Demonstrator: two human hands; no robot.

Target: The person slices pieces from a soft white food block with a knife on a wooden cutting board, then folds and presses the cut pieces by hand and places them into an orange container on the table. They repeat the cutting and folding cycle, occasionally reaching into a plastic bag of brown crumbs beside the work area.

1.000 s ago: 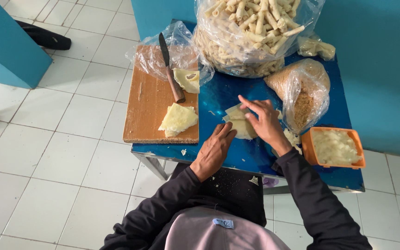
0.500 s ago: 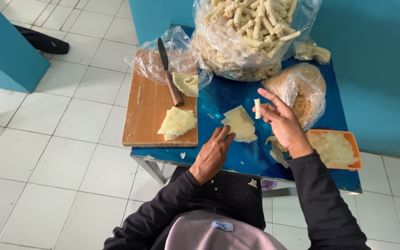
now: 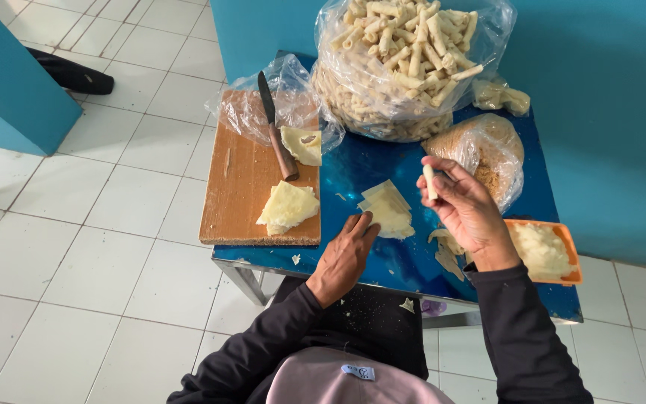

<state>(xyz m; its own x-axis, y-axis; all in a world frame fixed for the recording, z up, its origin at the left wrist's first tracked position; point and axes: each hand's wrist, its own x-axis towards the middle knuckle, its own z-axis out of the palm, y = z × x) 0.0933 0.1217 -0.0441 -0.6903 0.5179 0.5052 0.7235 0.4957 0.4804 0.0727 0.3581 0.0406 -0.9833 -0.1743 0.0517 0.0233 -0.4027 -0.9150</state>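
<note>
A small pale roll (image 3: 430, 182) is pinched upright in the raised right hand (image 3: 466, 213), above the blue table (image 3: 383, 262). A stack of thin wrappers (image 3: 387, 209) is pressed flat by the left hand (image 3: 347, 253), fingers extended. A knife (image 3: 277, 127) lies on the wooden board (image 3: 241, 187).

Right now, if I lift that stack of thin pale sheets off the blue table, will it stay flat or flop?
The stack of thin sheets looks floppy: its layers are thin and fanned unevenly. It is probably light and may slide apart, since the edges do not line up. The left hand touches its near corner, so support from underneath seems wise.
</note>
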